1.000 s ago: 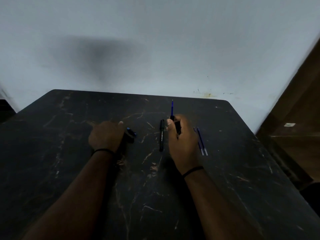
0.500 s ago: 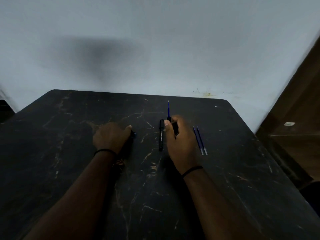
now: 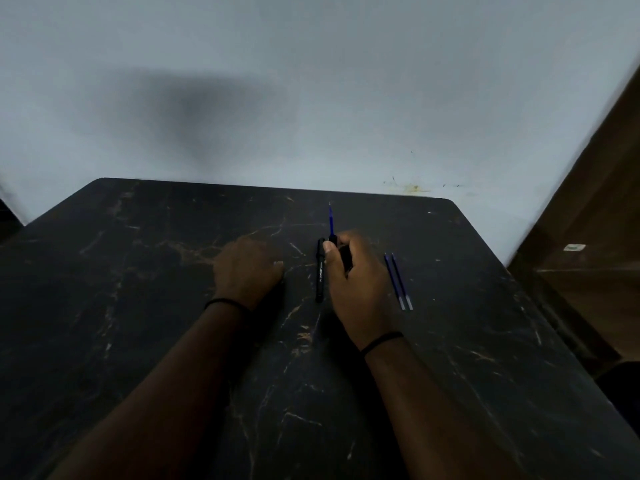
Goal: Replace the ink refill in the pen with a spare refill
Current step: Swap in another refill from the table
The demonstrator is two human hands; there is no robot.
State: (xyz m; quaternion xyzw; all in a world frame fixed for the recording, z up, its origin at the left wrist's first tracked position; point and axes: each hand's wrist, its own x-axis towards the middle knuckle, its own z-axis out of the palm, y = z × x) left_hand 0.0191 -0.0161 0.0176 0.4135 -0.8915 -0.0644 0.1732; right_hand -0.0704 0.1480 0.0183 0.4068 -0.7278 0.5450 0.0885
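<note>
My right hand (image 3: 360,289) grips a black pen barrel (image 3: 344,254) with a blue refill (image 3: 331,221) sticking out of its far end, pointing away from me. Just left of that hand, a black pen body with white lettering (image 3: 319,271) lies lengthwise on the table. Two spare blue refills (image 3: 398,282) lie side by side right of the hand. My left hand (image 3: 247,268) rests on the table as a closed fist. The small black pen piece it held earlier is hidden inside it.
The dark marble-patterned table (image 3: 138,306) ends at a pale wall (image 3: 311,98). A brown wooden cabinet (image 3: 595,237) stands past the table's right edge. A black band circles each wrist.
My left hand has slid right toward the lying pen body and closed over its black piece, which no longer shows. My right hand has shifted slightly left with the barrel and refill.
</note>
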